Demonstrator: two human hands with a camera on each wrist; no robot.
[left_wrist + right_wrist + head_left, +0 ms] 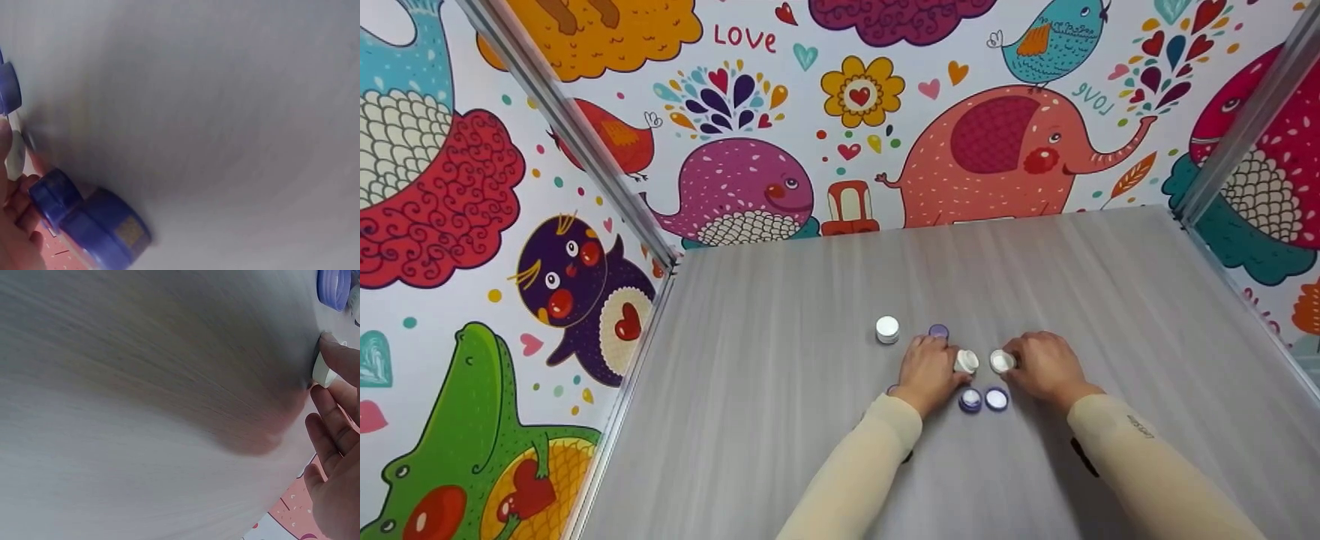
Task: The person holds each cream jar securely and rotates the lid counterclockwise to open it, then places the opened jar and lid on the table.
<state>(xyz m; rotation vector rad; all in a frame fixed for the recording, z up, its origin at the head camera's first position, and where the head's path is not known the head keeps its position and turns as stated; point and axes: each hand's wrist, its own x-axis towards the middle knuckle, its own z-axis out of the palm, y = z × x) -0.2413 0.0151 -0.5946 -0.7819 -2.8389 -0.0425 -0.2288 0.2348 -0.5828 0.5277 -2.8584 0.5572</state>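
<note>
My left hand [928, 373] pinches a small white jar [967, 362] between thumb and fingers, low over the table. Just right of it, my right hand [1044, 365] holds a round white lid [1002, 361] with its pale inside facing up. In the right wrist view, thumb and forefinger grip that lid [324, 372] at its edge while the other fingers spread loosely. On the near side of both hands stand a small purple jar [970, 400] and a purple-rimmed lid [997, 398], white inside up. Purple-blue jars [104, 232] show beside the left fingers in the left wrist view.
A larger white jar [887, 330] stands left of the left hand, and a purple round piece [938, 330] lies just beyond it. Another purple piece [893, 389] is mostly hidden by the left wrist. Printed panels with metal corner posts [1222, 142] border the wood-grain table [750, 360].
</note>
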